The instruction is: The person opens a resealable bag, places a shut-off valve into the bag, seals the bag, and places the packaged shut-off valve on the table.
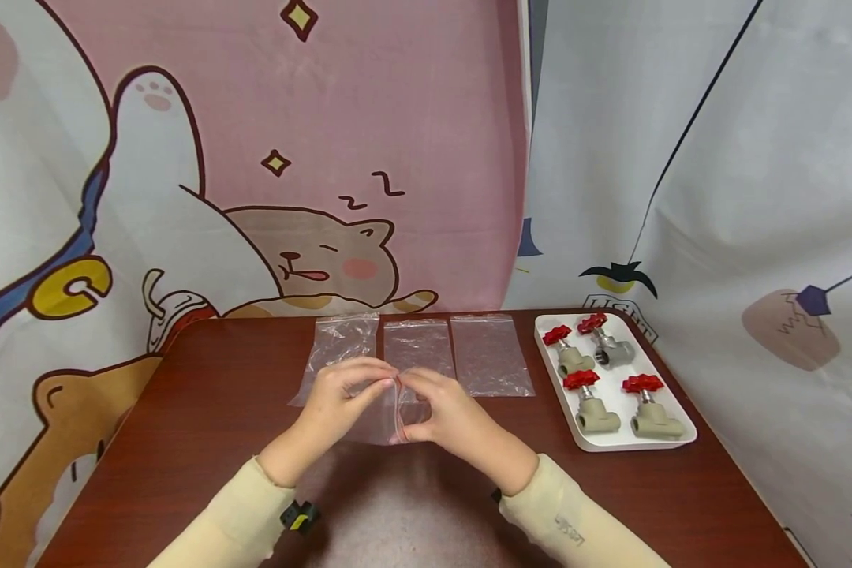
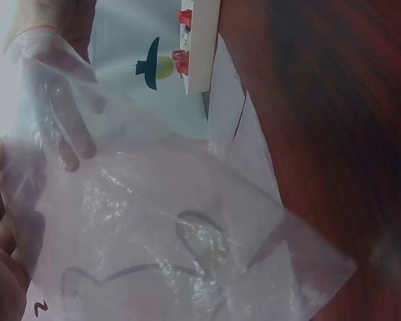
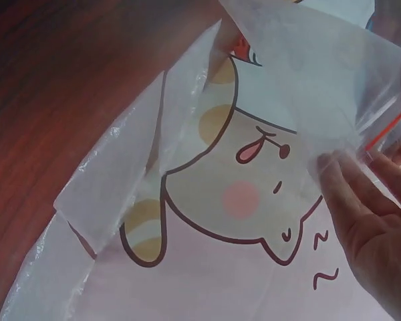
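Over the middle of the table, both hands hold up a clear zip bag (image 1: 371,424) with a red line along its mouth. My left hand (image 1: 337,396) pinches one side of the mouth between thumb and fingers. The right hand (image 1: 456,406) grips the other side, its thumb low and its fingers at the top. In the left wrist view the bag (image 2: 160,207) hangs loose and looks flat, with fingers showing through it. The right wrist view shows the right hand (image 3: 377,234) at the bag's red-lined edge. I see nothing inside the bag.
Behind the hands lie a left bag (image 1: 341,341), a middle bag (image 1: 417,343) and a right bag (image 1: 493,359), all clear. A white tray (image 1: 568,418) at the right bears several valves with red handwheels (image 1: 642,384). A printed curtain (image 1: 433,118) hangs along the table's back edge.
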`<move>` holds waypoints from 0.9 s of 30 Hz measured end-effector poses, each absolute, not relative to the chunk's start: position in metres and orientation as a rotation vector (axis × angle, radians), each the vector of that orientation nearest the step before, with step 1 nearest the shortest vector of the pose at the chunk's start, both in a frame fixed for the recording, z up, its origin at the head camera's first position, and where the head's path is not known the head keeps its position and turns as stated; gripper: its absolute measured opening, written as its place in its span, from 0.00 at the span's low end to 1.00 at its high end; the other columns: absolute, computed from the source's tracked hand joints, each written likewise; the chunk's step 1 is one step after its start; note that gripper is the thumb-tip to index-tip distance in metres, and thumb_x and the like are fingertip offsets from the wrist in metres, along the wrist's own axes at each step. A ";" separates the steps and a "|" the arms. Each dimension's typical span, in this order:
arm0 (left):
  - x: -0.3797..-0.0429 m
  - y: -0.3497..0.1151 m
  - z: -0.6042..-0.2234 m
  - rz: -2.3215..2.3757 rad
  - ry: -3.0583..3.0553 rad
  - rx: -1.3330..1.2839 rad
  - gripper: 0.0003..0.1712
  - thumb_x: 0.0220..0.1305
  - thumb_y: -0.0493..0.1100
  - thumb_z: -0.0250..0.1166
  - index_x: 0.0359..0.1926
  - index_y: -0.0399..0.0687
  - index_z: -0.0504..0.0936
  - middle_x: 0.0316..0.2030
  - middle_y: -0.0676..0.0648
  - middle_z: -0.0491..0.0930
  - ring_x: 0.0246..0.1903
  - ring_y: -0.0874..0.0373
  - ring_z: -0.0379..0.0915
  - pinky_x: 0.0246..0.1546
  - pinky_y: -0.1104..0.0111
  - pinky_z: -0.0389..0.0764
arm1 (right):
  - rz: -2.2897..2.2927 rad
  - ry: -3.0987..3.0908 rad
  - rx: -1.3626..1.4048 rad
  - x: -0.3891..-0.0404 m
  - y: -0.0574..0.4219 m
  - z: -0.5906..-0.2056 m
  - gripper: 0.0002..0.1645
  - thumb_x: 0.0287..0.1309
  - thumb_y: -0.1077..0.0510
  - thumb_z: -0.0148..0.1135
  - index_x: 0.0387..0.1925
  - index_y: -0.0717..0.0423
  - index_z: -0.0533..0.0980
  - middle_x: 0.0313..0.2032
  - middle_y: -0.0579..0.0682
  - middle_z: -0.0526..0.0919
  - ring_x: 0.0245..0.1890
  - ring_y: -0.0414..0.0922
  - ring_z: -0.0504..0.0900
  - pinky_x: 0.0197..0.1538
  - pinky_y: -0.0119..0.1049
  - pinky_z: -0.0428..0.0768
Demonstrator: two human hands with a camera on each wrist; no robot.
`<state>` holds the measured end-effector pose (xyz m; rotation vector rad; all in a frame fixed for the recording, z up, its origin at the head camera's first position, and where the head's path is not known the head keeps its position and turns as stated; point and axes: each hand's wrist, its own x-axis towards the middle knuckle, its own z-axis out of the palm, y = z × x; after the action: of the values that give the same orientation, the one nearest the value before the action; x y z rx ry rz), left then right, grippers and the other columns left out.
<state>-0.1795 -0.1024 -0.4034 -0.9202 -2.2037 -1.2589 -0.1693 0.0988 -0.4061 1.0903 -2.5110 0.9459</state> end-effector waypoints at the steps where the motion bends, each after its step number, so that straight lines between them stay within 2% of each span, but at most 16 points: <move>1: -0.180 -0.103 -0.404 -1.273 -2.197 -0.921 0.06 0.57 0.38 0.68 0.37 0.49 0.87 0.37 0.52 0.85 0.40 0.60 0.81 0.45 0.73 0.78 | 0.954 -2.509 1.094 -0.169 0.099 -0.406 0.38 0.34 0.47 0.79 0.50 0.55 0.77 0.47 0.48 0.82 0.45 0.42 0.81 0.47 0.32 0.80; 6: -0.181 -0.106 -0.406 -1.384 -2.185 -0.869 0.06 0.57 0.36 0.67 0.36 0.46 0.86 0.36 0.48 0.85 0.39 0.60 0.81 0.42 0.77 0.77 | 1.104 -2.426 1.126 -0.167 0.101 -0.408 0.20 0.43 0.58 0.76 0.41 0.56 0.81 0.35 0.48 0.84 0.31 0.39 0.81 0.35 0.26 0.80; 9: -0.181 -0.108 -0.405 -1.407 -2.199 -0.818 0.06 0.57 0.36 0.67 0.37 0.45 0.86 0.35 0.48 0.86 0.37 0.63 0.80 0.39 0.78 0.77 | 1.190 -2.375 1.111 -0.165 0.104 -0.408 0.15 0.46 0.62 0.73 0.40 0.56 0.81 0.34 0.48 0.83 0.28 0.38 0.80 0.33 0.26 0.79; 16: -0.179 -0.111 -0.405 -1.443 -2.206 -0.755 0.06 0.57 0.36 0.67 0.38 0.44 0.86 0.34 0.47 0.86 0.27 0.62 0.81 0.29 0.76 0.80 | 1.168 -2.400 0.940 -0.170 0.124 -0.405 0.17 0.44 0.58 0.75 0.39 0.55 0.82 0.33 0.46 0.84 0.28 0.38 0.78 0.29 0.30 0.79; 23: -0.180 -0.113 -0.406 -1.469 -2.182 -0.753 0.07 0.56 0.33 0.67 0.37 0.42 0.86 0.33 0.45 0.86 0.23 0.65 0.80 0.26 0.73 0.80 | 1.147 -2.525 0.741 -0.183 0.166 -0.410 0.18 0.46 0.57 0.74 0.42 0.54 0.82 0.36 0.49 0.84 0.32 0.43 0.80 0.33 0.38 0.81; 27: -0.177 -0.113 -0.401 -1.490 -2.204 -0.721 0.07 0.56 0.31 0.67 0.37 0.38 0.85 0.32 0.42 0.85 0.21 0.57 0.82 0.26 0.74 0.80 | 1.161 -2.596 0.589 -0.191 0.199 -0.415 0.20 0.47 0.58 0.73 0.45 0.55 0.80 0.39 0.51 0.84 0.37 0.47 0.82 0.38 0.43 0.82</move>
<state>-0.1767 -0.1126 -0.4009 -0.7210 -2.2044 -1.4900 -0.1912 0.1988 -0.4147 0.5894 -2.5962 1.1610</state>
